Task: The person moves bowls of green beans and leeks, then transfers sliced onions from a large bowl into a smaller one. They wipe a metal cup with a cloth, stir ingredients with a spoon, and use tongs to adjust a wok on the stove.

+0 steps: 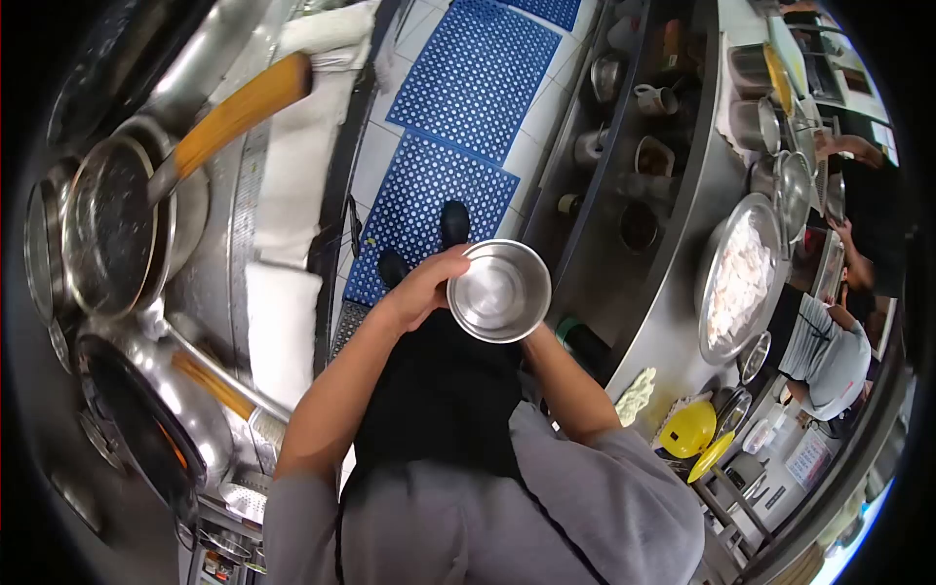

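Observation:
A round stainless-steel bowl (499,291) with nothing visible inside is held in front of my apron, its mouth facing up toward me. My left hand (429,285) grips its left side, the thumb at the rim and the fingers wrapped around the outside. My right hand (533,337) is behind the bowl's lower right edge. Its fingers are hidden there, so their grip does not show. Both forearms reach forward from grey sleeves.
On the left are a wooden-handled pan (112,224), a dark wok (136,409) and folded white cloths (283,312). Blue perforated mats (458,78) cover the floor. To the right, a steel counter (673,263) bears a large bowl of pale food (741,278). Co-workers stand beyond.

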The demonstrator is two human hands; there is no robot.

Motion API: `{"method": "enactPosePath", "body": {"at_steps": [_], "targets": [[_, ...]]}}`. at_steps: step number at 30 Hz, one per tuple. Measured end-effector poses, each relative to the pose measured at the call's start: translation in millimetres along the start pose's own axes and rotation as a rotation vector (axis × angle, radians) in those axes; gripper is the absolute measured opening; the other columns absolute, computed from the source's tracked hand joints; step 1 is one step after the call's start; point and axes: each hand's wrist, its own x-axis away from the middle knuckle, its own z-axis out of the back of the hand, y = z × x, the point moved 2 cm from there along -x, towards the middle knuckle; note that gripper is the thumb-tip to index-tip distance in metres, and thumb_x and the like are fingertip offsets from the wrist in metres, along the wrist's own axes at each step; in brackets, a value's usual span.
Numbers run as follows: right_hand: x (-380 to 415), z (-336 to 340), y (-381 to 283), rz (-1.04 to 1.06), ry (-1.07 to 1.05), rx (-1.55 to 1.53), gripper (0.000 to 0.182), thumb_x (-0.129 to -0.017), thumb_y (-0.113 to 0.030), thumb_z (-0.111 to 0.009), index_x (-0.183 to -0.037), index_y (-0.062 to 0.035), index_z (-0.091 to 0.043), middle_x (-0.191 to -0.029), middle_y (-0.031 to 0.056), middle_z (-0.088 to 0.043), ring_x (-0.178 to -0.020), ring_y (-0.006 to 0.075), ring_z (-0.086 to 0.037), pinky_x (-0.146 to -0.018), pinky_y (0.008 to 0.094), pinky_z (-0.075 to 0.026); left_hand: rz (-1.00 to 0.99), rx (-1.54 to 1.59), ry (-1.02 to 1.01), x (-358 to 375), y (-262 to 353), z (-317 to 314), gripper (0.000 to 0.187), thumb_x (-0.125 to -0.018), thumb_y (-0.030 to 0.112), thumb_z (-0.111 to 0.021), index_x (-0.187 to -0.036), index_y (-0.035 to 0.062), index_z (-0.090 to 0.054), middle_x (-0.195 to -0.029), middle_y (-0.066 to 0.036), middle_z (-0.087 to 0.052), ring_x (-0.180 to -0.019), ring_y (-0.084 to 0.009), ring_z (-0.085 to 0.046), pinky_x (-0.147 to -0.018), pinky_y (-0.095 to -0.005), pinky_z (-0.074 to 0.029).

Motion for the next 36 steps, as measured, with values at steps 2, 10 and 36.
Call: {"method": "enactPosePath", "body": {"at_steps": [2,10,36], "targets": [[-40,13,3,0.066,0.094,-0.011,0.033,-0.103,-0.023,-0.052,-0.123,-0.0001,-0.065,-0.111,0.0094,-0.070,-0.096,0.0190,-0.067,-0.086,0.0346,-0.056,-0.018,0.030,0.147,-23,-20,30,0.064,-0.091,0.034,-0.057,-0.148,0.0084,-0.043,-0.138,-0.010,-0.055,-0.119,-0.0239,-0.059,-0.101,-0.0437,-0.048],[-153,36,-158,0.427,0.611,0.161,0.027,-0.103,-0.030,-0.052,-0.110,-0.0064,-0.064,-0.080,0.0038,-0.065,-0.066,0.0132,-0.060,-0.053,0.0295,-0.050,-0.056,0.252,0.587,-113,-68,125,0.067,-0.084,0.021,-0.058,-0.149,0.0159,-0.039,-0.141,-0.008,-0.052,-0.127,-0.0262,-0.053,-0.101,-0.0490,-0.049],[-212,150,-540,-0.233,1.577,2.167,0.032,-0.096,-0.014,-0.056,-0.123,-0.0034,-0.068,-0.144,0.0242,-0.048,-0.115,0.0404,-0.064,-0.087,0.0475,-0.058,-0.046,0.435,0.502,-186,-57,147,0.083,-0.075,0.019,-0.069,-0.149,0.0038,-0.034,-0.145,-0.013,-0.048,-0.134,-0.0273,-0.049,-0.113,-0.0407,-0.041]]}}
